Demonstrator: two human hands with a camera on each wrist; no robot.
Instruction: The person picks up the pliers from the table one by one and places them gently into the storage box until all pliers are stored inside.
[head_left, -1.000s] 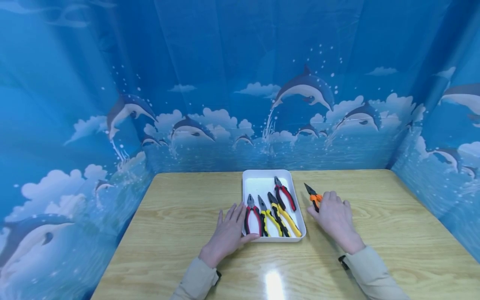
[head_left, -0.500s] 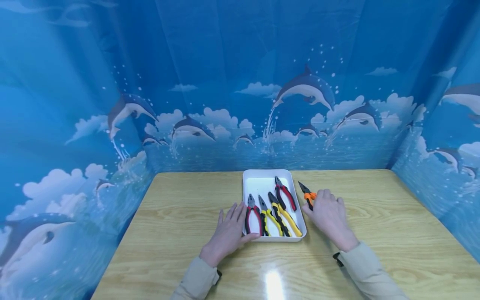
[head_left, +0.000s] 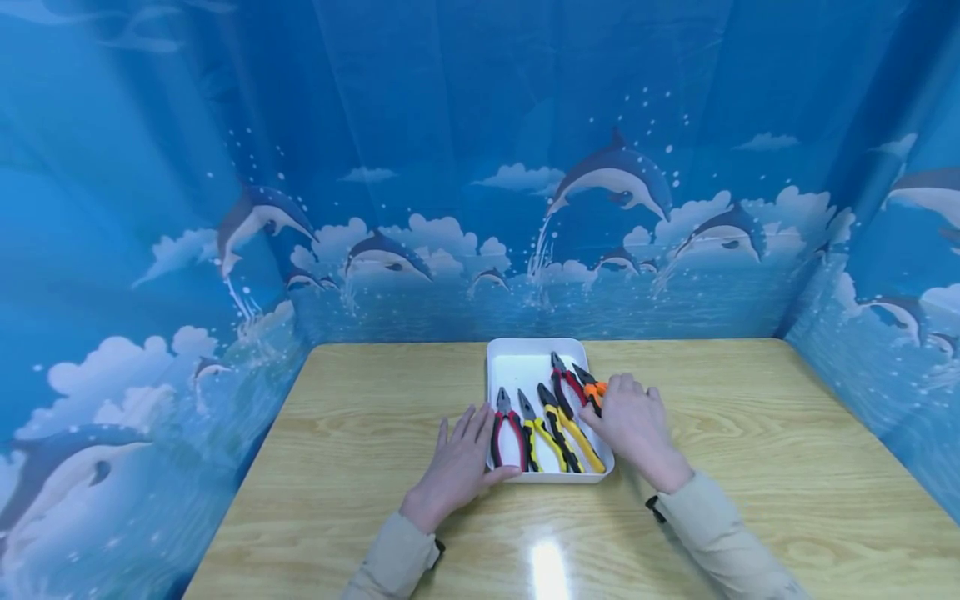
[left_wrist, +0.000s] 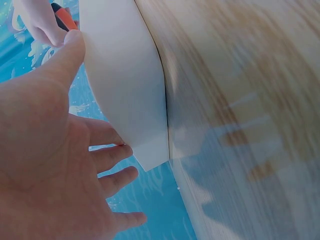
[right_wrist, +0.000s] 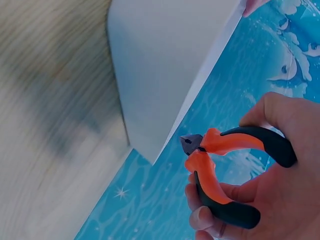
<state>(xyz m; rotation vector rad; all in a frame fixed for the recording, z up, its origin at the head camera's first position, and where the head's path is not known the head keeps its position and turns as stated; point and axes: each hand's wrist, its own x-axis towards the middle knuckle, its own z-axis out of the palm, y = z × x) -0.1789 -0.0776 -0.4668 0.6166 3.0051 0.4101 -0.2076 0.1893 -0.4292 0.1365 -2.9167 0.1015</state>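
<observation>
My right hand (head_left: 637, 421) grips orange-and-black pliers (right_wrist: 207, 172) by the handles, which stand spread apart in the right wrist view. In the head view their dark nose reaches over the right rim of the white tray (head_left: 517, 367). My left hand (head_left: 452, 467) rests at the tray's lower left corner with its fingers spread, the thumb along the front edge. Inside the tray lie red-and-black pliers (head_left: 508, 433) at the left, yellow-and-black pliers (head_left: 543, 435) beside them, larger yellow-and-black pliers (head_left: 573, 433), and another red-and-black pair (head_left: 558, 385) at the upper right.
The tray stands on a wood-grain table (head_left: 375, 400), near its back edge. Behind and at both sides hangs a blue curtain (head_left: 465, 167) printed with dolphins. Light glares off the tabletop in front of the tray.
My right hand has moved left with the orange-and-black pliers, from the table beside the tray to over its right rim. The left hand and the tray have stayed in place.
</observation>
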